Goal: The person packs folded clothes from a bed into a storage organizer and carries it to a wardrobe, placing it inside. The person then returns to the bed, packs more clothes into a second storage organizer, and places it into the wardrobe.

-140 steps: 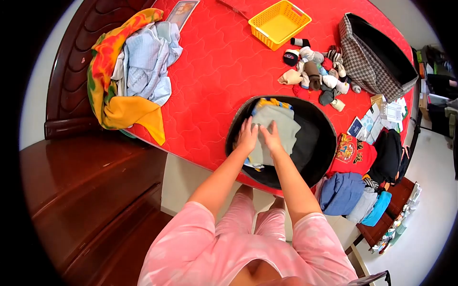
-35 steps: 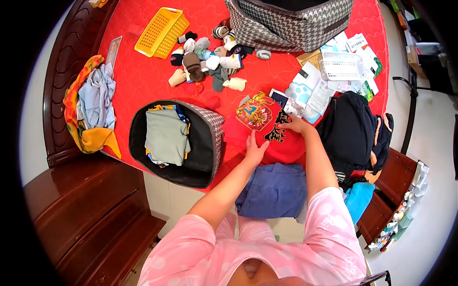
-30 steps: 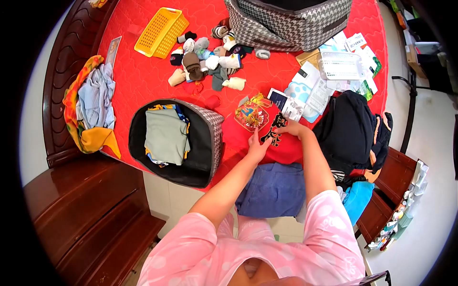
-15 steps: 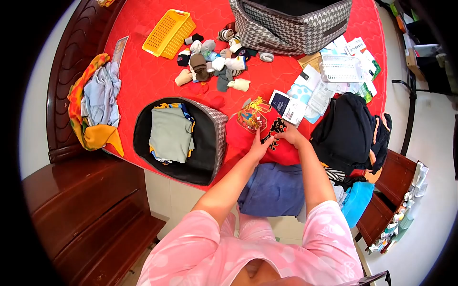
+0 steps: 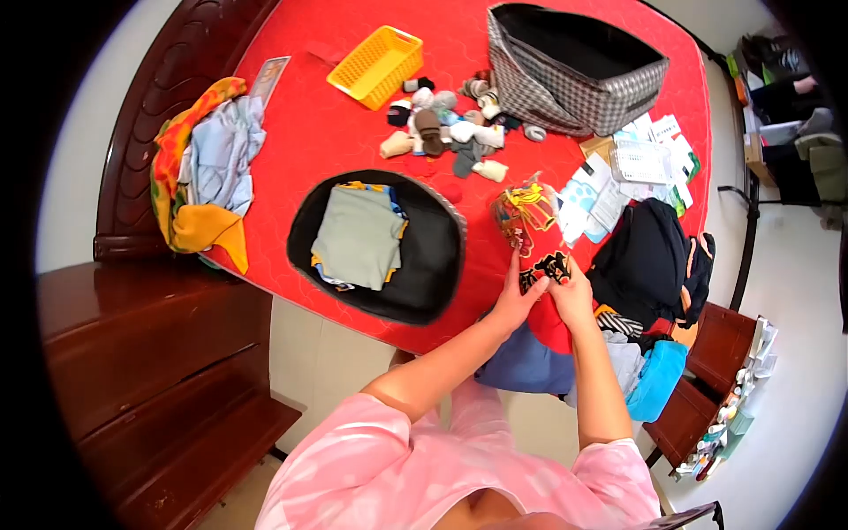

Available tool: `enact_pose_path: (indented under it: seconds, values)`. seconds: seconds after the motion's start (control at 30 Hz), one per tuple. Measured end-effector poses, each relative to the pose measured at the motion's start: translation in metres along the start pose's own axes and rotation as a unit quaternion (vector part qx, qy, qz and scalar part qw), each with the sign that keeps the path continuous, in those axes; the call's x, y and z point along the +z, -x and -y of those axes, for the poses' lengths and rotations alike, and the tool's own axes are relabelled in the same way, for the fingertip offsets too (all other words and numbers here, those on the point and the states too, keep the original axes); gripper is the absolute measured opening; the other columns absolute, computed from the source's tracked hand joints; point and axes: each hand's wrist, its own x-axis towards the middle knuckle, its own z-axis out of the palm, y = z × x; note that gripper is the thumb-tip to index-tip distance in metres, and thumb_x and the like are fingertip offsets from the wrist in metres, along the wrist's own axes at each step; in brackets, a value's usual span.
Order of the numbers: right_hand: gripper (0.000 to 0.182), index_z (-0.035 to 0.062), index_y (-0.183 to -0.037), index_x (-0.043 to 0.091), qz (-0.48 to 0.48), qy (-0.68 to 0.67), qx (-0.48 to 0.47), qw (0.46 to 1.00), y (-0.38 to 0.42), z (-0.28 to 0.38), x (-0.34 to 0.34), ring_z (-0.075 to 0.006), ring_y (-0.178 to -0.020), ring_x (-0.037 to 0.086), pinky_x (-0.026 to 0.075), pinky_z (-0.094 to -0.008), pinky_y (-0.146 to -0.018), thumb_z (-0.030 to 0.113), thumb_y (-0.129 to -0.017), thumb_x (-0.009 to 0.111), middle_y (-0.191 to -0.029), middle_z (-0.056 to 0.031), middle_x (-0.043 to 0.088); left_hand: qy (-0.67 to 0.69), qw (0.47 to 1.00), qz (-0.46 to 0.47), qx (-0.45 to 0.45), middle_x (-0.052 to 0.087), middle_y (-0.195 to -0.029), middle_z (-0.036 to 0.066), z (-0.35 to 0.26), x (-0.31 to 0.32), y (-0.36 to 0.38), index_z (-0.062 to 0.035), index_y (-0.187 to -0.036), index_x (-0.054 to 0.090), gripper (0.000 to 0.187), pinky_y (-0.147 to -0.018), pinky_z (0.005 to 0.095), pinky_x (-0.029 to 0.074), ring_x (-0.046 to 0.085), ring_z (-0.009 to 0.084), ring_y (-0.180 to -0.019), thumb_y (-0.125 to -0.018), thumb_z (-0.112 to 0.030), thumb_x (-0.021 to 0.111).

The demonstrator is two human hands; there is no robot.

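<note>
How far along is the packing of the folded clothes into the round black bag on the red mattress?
Done: a folded grey-green garment already lies in the round black bag. In hand: the left hand and right hand both grip the red printed garment at the mattress edge. Left: the blue folded garment, the black clothes pile and the loose socks remain outside.

red garment [image 5: 549, 322]: lower part hidden behind the hands; its printed lettering too small to read
blue clothes [image 5: 528, 364]: partly covered by the forearms
papers [image 5: 609, 190], right of centre: print too small to tell
folded pile in the black bag [image 5: 422, 265]: lower layers hidden under the grey piece
bottles [image 5: 720, 424], lower right: blurred
</note>
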Motion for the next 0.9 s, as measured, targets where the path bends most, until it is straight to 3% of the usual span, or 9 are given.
enact_pose_path:
  seconds: [0.07,0.1,0.2,0.4,0.53,0.57,0.7,0.8,0.9]
  values:
    - [0.045,0.0064,-0.118,0.056,0.001,-0.033,-0.02,0.999,0.015,0.022,0.011,-0.02,-0.093,0.066,0.049,-0.0314,-0.08,0.007,-0.075,0.066,-0.1,-0.0095,0.068,-0.005,0.997,0.001,0.073,0.028,-0.144,0.014,-0.025,-0.013,0.015,-0.0087,-0.148,0.003,0.082,-0.105,0.0335,0.03,0.033,0.0208,-0.129,-0.089,-0.017,0.06]
    - [0.045,0.0053,-0.119,0.055,0.002,-0.058,-0.03,0.998,0.021,0.031,0.02,-0.0185,-0.094,0.065,0.049,-0.0307,-0.081,0.005,-0.075,0.066,-0.101,-0.009,0.068,-0.043,0.996,-0.012,0.076,0.03,-0.142,0.013,-0.04,-0.024,0.025,-0.0086,-0.147,0.005,0.081,-0.104,0.033,0.031,0.035,0.02,-0.128,-0.087,-0.012,0.06]
    - [0.047,-0.0002,-0.122,0.051,0.019,-0.149,-0.047,0.988,0.041,0.072,0.06,-0.0122,-0.095,0.061,0.047,-0.0277,-0.084,-0.002,-0.077,0.064,-0.105,-0.0073,0.066,-0.036,0.995,-0.022,0.087,0.027,-0.143,0.019,-0.077,-0.069,0.05,-0.0081,-0.147,0.014,0.081,-0.106,0.0354,0.029,0.032,0.0267,-0.131,-0.084,-0.015,0.064]
    - [0.045,0.0006,-0.121,0.051,0.025,-0.223,-0.048,0.973,0.05,0.104,0.174,-0.0123,-0.093,0.06,0.047,-0.0272,-0.083,-0.001,-0.078,0.064,-0.103,-0.0067,0.065,-0.054,0.997,-0.046,0.045,0.031,-0.14,0.017,-0.104,-0.178,0.067,-0.0084,-0.146,0.017,0.076,-0.103,0.0349,0.033,0.039,0.0238,-0.125,-0.085,-0.014,0.062]
    - [0.044,0.0042,-0.119,0.054,0.002,-0.195,-0.008,0.981,0.036,0.085,0.241,-0.0158,-0.092,0.063,0.048,-0.0297,-0.08,0.008,-0.077,0.067,-0.1,-0.0096,0.067,-0.004,0.998,-0.007,-0.064,0.034,-0.141,0.013,-0.097,-0.238,0.048,-0.0112,-0.147,0.01,0.075,-0.103,0.034,0.032,0.037,0.0207,-0.127,-0.091,-0.026,0.058]
    - [0.046,0.0069,-0.12,0.053,-0.028,-0.129,-0.011,0.991,0.032,0.08,0.254,-0.0233,-0.091,0.066,0.049,-0.0335,-0.078,0.013,-0.077,0.068,-0.099,-0.014,0.067,0.013,0.995,0.009,-0.096,0.033,-0.143,0.012,-0.093,-0.251,0.041,-0.0119,-0.148,0.007,0.075,-0.103,0.0337,0.032,0.035,0.0197,-0.128,-0.093,-0.029,0.055]
    - [0.054,0.0105,-0.127,0.048,-0.088,0.035,0.027,0.995,0.024,0.094,0.303,-0.0372,-0.089,0.064,0.05,-0.0415,-0.075,0.022,-0.078,0.069,-0.095,-0.0204,0.066,0.019,0.988,0.028,-0.151,0.027,-0.147,0.012,-0.051,-0.304,0.001,-0.0119,-0.148,0.003,0.079,-0.106,0.0363,0.028,0.029,0.0219,-0.133,-0.093,-0.038,0.054]
    - [0.059,0.0121,-0.133,0.041,-0.093,0.103,0.078,0.987,0.009,0.096,0.349,-0.0412,-0.089,0.062,0.049,-0.0467,-0.076,0.021,-0.079,0.064,-0.094,-0.0247,0.064,0.101,0.975,0.025,-0.197,0.028,-0.147,0.011,-0.038,-0.341,-0.021,-0.0164,-0.148,0.006,0.08,-0.106,0.0406,0.028,0.029,0.0235,-0.133,-0.091,-0.043,0.055]
    - [0.063,0.0087,-0.136,0.034,-0.081,0.105,0.068,0.989,-0.004,0.097,0.402,-0.0434,-0.089,0.061,0.047,-0.0487,-0.078,0.013,-0.079,0.059,-0.095,-0.0276,0.063,0.035,0.979,-0.018,-0.199,0.038,-0.141,0.013,-0.034,-0.38,-0.035,-0.017,-0.147,0.016,0.079,-0.102,0.0412,0.034,0.038,0.0246,-0.126,-0.088,-0.053,0.053]
